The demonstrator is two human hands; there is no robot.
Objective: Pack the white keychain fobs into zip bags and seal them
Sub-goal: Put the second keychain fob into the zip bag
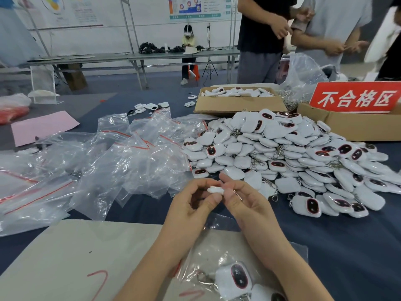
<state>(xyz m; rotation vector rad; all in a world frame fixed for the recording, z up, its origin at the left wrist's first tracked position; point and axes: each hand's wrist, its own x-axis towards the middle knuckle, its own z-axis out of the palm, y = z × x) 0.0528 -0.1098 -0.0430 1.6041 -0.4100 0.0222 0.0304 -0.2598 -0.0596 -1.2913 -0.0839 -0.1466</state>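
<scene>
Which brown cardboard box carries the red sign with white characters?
The brown cardboard box at the right edge, where the red sign stands. The other brown box, further left, holds white keychain fobs and has no sign.

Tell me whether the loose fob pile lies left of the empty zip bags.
No, the fob pile lies right of the zip bags.

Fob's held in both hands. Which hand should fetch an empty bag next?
Left, probably. The empty bags lie heaped on its side, close to the left hand. The right hand also pinches the fob and could keep it alone; it sits nearer the fob pile.
</scene>
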